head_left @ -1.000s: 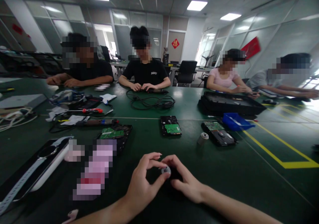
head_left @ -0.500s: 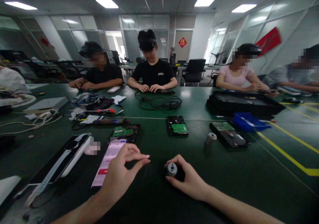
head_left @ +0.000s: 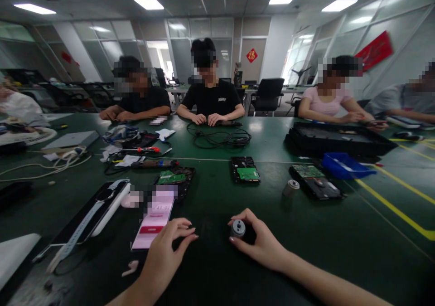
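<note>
My right hand [head_left: 263,241] has its thumb and fingers closed around the sides of a small metal cylinder [head_left: 239,229], which looks like a small motor. The cylinder stands upright, its round top face with dark holes turned up. To the left, my left hand [head_left: 166,250] is held over the table with thumb and fingertips apart and nothing visible between them. A phone [head_left: 159,208] with a lit pink screen lies just behind that hand. Beside its wrist is a pink earbud [head_left: 131,268]. A second metal cylinder [head_left: 291,188] stands farther back on the right.
Hard drives with green boards lie across the green table, one in the middle [head_left: 245,170] and one on the right [head_left: 317,182]. A blue bin [head_left: 348,166] and black tray [head_left: 340,139] sit beyond. A watch [head_left: 103,196] lies left. Several co-workers sit opposite.
My left hand has moved a little down and away from the cylinder, its fingertips lower. My right hand keeps its hold on the cylinder. The view has shifted slightly.
</note>
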{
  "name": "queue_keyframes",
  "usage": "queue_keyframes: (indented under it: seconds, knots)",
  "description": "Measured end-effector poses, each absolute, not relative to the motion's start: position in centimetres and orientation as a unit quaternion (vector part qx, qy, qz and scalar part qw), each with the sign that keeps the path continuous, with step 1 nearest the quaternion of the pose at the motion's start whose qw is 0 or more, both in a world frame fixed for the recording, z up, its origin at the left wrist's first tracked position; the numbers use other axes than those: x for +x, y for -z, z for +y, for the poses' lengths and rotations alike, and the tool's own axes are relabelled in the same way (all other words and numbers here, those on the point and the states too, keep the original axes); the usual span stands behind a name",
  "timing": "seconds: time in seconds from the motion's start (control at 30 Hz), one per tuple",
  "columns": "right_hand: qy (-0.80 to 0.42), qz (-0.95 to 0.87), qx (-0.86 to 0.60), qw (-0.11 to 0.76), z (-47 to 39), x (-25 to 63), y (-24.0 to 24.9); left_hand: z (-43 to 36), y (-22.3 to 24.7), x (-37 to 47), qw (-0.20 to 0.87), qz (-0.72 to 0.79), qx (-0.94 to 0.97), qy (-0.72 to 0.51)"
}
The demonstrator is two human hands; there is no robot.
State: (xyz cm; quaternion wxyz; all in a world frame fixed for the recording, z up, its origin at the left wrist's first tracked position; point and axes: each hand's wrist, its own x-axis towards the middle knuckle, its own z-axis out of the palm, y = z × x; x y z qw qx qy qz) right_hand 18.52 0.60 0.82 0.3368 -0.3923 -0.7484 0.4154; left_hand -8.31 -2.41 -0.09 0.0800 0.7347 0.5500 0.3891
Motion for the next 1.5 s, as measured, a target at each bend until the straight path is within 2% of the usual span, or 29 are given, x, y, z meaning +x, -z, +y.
queue_keyframes:
  seconds: [0.13, 0.23, 0.3, 0.63, 0.87, 1.07, 1.3, 1.5]
  knots:
    - [-0.406, -0.752, -0.387, 0.347, 0.5, 18.5, -0.5, -1.3, -3.0, -4.2, 0.099, 0.48, 0.754, -0.438]
    - [-0.399, -0.75, -0.381, 0.366, 0.4, 18.4, -0.4, -0.6, -4.0, -0.8, 0.177, 0.424, 0.768, -0.446]
    - [-0.393, -0.749, -0.377, 0.377, 0.4, 18.4, -0.3, -0.4, -3.7, 0.7, 0.207, 0.409, 0.769, -0.445]
    - [-0.398, -0.746, -0.368, 0.386, 0.7, 18.3, -0.4, -0.8, -1.9, 0.5, 0.228, 0.424, 0.762, -0.433]
    - [-0.406, -0.732, -0.276, 0.472, -0.2, 19.1, -0.7, -0.7, -0.7, 0.6, 0.318, 0.472, 0.701, -0.431]
    - [-0.396, -0.735, -0.284, 0.471, -0.5, 19.5, -0.6, -0.4, -0.3, 0.6, 0.423, 0.47, 0.676, -0.377]
    - [-0.36, -0.683, -0.353, 0.529, 0.2, 19.5, -1.3, -0.6, -0.4, 0.7, 0.422, 0.46, 0.679, -0.386]
    - [-0.357, -0.708, -0.365, 0.488, 0.4, 19.1, -1.9, -0.5, -0.4, 0.6, 0.417, 0.454, 0.682, -0.393]
